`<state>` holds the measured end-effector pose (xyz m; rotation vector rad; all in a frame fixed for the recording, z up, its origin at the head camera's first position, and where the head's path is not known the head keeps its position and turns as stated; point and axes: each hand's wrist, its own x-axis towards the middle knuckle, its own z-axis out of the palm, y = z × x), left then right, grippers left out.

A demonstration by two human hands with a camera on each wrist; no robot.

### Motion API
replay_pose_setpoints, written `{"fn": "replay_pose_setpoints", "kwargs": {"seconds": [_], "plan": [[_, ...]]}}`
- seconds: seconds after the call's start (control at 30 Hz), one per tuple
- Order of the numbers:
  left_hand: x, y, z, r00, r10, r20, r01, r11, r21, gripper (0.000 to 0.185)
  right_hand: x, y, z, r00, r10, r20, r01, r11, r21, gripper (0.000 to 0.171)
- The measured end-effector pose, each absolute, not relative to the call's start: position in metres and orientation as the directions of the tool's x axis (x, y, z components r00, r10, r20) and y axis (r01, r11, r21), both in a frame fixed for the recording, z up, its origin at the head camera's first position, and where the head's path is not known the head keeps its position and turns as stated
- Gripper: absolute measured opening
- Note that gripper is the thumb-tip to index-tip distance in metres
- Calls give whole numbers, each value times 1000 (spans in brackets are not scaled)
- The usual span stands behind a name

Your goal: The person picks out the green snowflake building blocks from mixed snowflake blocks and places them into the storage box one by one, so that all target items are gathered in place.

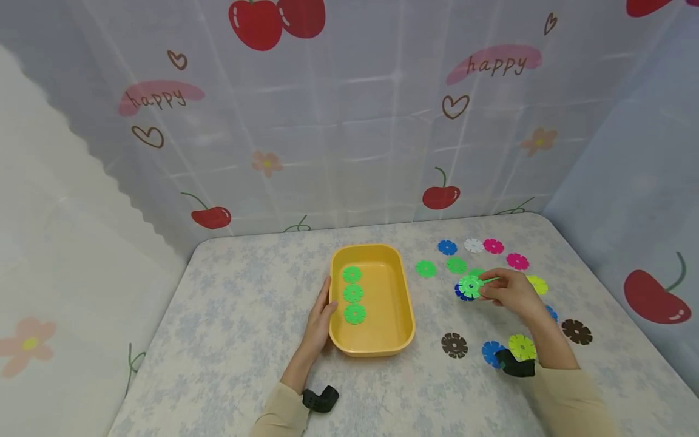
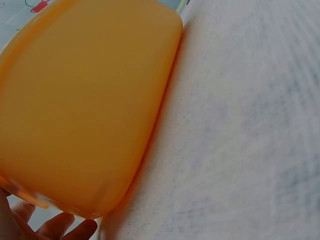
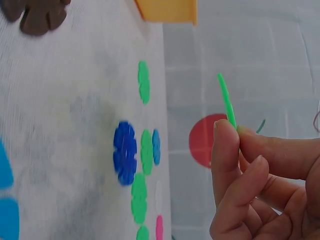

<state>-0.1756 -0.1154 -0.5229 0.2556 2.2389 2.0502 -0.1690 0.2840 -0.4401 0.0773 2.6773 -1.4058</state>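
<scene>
Near the middle of the head view, the yellow tray (image 1: 384,318) looks like smooth moulded plastic with a soft gloss, while the raised green disc (image 1: 469,285) right of centre and the dark blue disc (image 3: 125,152) left of centre in the right wrist view seem smooth, faintly shiny plastic. The table covering (image 1: 235,315) across the lower frame looks matt and faintly textured; the backdrop sheet (image 1: 349,152) above has a creased, slight sheen, cloth or plastic unclear. At bottom right, the sleeve (image 1: 568,400) is matt cloth.
</scene>
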Motion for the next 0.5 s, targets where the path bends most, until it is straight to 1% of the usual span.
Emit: {"fn": "replay_pose_setpoints", "kwargs": {"seconds": [0.27,0.5], "plan": [[-174,-116,-522,-981,188,52,69,87,994,57,-171,247,-433,-993,-63,-102,54,524,-850,34],[-175,-115,-523,-982,185,36,54,93,994,58,-176,212,-428,-992,-102,-77,18,485,-875,29]]}}
